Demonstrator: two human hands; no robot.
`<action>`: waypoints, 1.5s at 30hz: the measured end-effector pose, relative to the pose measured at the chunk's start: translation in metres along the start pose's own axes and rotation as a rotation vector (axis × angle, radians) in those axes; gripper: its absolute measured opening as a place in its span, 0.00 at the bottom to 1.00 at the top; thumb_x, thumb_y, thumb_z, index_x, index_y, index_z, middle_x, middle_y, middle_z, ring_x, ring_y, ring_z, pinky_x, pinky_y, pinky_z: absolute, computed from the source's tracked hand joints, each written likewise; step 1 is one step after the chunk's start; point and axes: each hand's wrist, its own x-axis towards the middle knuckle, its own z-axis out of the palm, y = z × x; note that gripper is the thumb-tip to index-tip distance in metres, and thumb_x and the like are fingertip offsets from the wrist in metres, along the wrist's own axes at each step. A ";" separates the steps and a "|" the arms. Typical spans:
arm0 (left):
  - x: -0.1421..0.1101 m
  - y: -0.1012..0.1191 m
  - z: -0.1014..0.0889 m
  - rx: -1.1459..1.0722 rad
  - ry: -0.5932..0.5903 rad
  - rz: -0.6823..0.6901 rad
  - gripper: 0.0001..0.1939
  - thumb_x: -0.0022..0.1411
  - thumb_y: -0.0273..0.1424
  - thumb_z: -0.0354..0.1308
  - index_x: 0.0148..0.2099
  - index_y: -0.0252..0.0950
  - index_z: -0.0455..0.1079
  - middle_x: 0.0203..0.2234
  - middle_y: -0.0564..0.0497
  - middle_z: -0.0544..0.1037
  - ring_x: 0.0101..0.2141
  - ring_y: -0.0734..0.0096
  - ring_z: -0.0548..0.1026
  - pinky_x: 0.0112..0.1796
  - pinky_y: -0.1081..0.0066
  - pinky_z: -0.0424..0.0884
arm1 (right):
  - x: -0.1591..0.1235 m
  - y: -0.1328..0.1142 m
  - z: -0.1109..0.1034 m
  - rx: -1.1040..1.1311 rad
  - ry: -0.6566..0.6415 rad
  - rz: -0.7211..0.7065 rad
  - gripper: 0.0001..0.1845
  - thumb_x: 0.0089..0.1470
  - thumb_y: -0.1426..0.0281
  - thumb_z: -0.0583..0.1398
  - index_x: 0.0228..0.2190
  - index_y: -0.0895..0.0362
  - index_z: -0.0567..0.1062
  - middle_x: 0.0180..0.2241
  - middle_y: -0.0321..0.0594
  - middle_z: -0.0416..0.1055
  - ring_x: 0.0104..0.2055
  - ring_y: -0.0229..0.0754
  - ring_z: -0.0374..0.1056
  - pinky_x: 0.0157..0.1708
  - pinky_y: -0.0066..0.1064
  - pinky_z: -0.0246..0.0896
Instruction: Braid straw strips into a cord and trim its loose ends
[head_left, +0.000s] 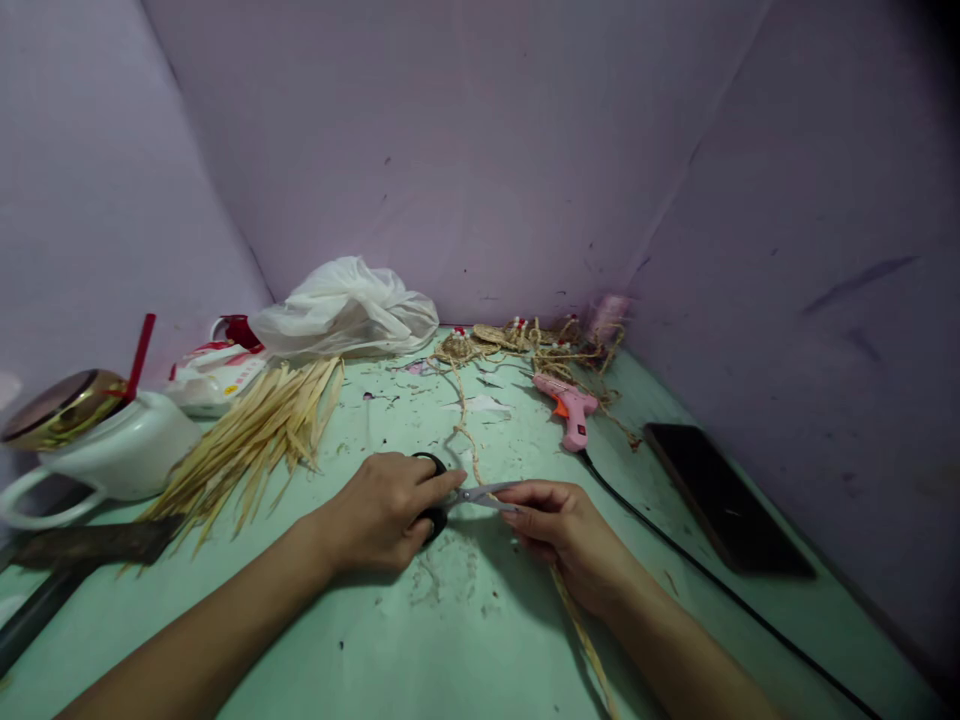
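My left hand [394,510] is closed round the black handles of a pair of scissors [480,494], whose blades point right and are parted. A braided straw-coloured cord [471,445] runs down from the back of the table and passes between the blades. My right hand [559,525] pinches this cord close to the blade tips. Below that hand the cord's other length [581,630] trails toward the front edge of the view. Whether the blades have cut into the cord cannot be made out.
A pink glue gun [574,405] with a black cable lies right of centre, near a dark phone [724,495]. Woven pieces [517,338] lie at the back beside a white plastic bag [352,305]. Dry straw strips [255,430], a white mug [142,445] and a hammer [97,540] are left.
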 end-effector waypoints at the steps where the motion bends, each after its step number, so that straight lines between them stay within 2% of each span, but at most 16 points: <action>1: 0.000 0.000 -0.001 -0.006 -0.018 0.010 0.29 0.49 0.26 0.49 0.55 0.39 0.56 0.31 0.50 0.69 0.29 0.66 0.67 0.29 0.68 0.61 | 0.000 0.000 0.000 -0.013 0.006 0.005 0.09 0.28 0.73 0.67 0.20 0.61 0.77 0.13 0.32 0.63 0.14 0.26 0.47 0.14 0.23 0.34; 6: 0.001 -0.001 -0.002 -0.029 -0.027 0.033 0.29 0.49 0.24 0.48 0.55 0.38 0.56 0.29 0.49 0.71 0.29 0.67 0.69 0.28 0.69 0.62 | -0.001 -0.002 0.002 -0.029 0.010 0.019 0.07 0.28 0.73 0.66 0.17 0.61 0.75 0.10 0.30 0.61 0.12 0.26 0.46 0.14 0.24 0.33; 11: 0.001 -0.002 0.000 -0.091 -0.015 0.037 0.26 0.50 0.22 0.46 0.54 0.38 0.58 0.26 0.50 0.72 0.24 0.70 0.68 0.26 0.72 0.60 | -0.002 -0.003 0.000 -0.006 0.000 0.010 0.10 0.30 0.71 0.66 0.22 0.62 0.77 0.11 0.29 0.57 0.13 0.26 0.45 0.14 0.24 0.32; 14: 0.002 -0.003 -0.003 -0.257 0.016 -0.019 0.26 0.49 0.22 0.46 0.52 0.40 0.60 0.26 0.52 0.73 0.25 0.72 0.69 0.27 0.74 0.61 | -0.002 -0.003 0.000 0.025 0.023 0.009 0.10 0.29 0.70 0.67 0.21 0.61 0.76 0.12 0.29 0.58 0.14 0.26 0.45 0.14 0.24 0.32; 17: 0.002 -0.004 -0.007 -0.366 0.109 -0.109 0.26 0.48 0.23 0.47 0.52 0.40 0.61 0.29 0.52 0.74 0.27 0.73 0.70 0.30 0.75 0.63 | -0.001 -0.001 0.001 0.067 0.037 0.020 0.11 0.30 0.71 0.67 0.23 0.62 0.77 0.14 0.30 0.59 0.15 0.27 0.47 0.14 0.23 0.34; 19: 0.003 -0.003 -0.006 -0.317 0.154 -0.110 0.27 0.47 0.25 0.48 0.52 0.39 0.61 0.32 0.51 0.74 0.29 0.71 0.70 0.31 0.73 0.63 | 0.000 0.001 0.002 0.094 0.024 0.021 0.11 0.30 0.71 0.67 0.23 0.62 0.77 0.14 0.31 0.60 0.16 0.27 0.48 0.15 0.23 0.36; 25: 0.005 0.008 0.002 -0.026 0.089 -0.058 0.30 0.45 0.29 0.50 0.54 0.36 0.58 0.33 0.47 0.71 0.30 0.64 0.67 0.31 0.65 0.62 | 0.000 0.002 0.002 0.198 -0.038 0.006 0.11 0.31 0.77 0.64 0.25 0.63 0.77 0.16 0.34 0.64 0.18 0.29 0.53 0.16 0.23 0.42; 32: 0.004 0.007 0.008 -0.023 0.104 -0.085 0.28 0.48 0.28 0.48 0.54 0.36 0.57 0.32 0.48 0.72 0.29 0.66 0.69 0.30 0.67 0.64 | -0.002 0.000 0.005 0.189 -0.012 0.030 0.11 0.31 0.76 0.64 0.25 0.62 0.77 0.18 0.35 0.66 0.19 0.30 0.57 0.16 0.22 0.46; 34: 0.004 0.005 0.010 -0.076 0.124 -0.129 0.27 0.50 0.27 0.48 0.54 0.37 0.58 0.31 0.48 0.74 0.28 0.66 0.70 0.29 0.69 0.64 | -0.002 0.000 0.005 0.155 -0.027 0.037 0.10 0.31 0.76 0.64 0.24 0.62 0.76 0.18 0.35 0.66 0.19 0.30 0.57 0.17 0.22 0.48; 38: 0.004 0.002 0.011 -0.232 0.272 -0.330 0.23 0.51 0.27 0.48 0.52 0.40 0.63 0.34 0.50 0.76 0.31 0.69 0.73 0.32 0.72 0.65 | -0.002 0.002 0.004 0.160 -0.042 0.066 0.12 0.32 0.78 0.58 0.26 0.61 0.75 0.18 0.33 0.64 0.18 0.30 0.55 0.17 0.23 0.52; 42: 0.006 0.002 0.011 -0.431 0.355 -0.481 0.19 0.52 0.29 0.51 0.48 0.42 0.67 0.28 0.54 0.76 0.27 0.73 0.71 0.31 0.75 0.63 | 0.001 0.003 0.006 0.077 0.005 0.066 0.20 0.28 0.78 0.51 0.28 0.59 0.74 0.15 0.31 0.60 0.15 0.31 0.50 0.13 0.24 0.44; 45: 0.011 0.006 0.009 -0.708 0.401 -0.572 0.17 0.49 0.29 0.54 0.44 0.38 0.69 0.26 0.54 0.75 0.26 0.73 0.70 0.30 0.75 0.64 | 0.000 0.003 0.010 -0.072 0.063 0.050 0.16 0.28 0.77 0.51 0.25 0.59 0.73 0.13 0.31 0.59 0.14 0.30 0.48 0.13 0.24 0.37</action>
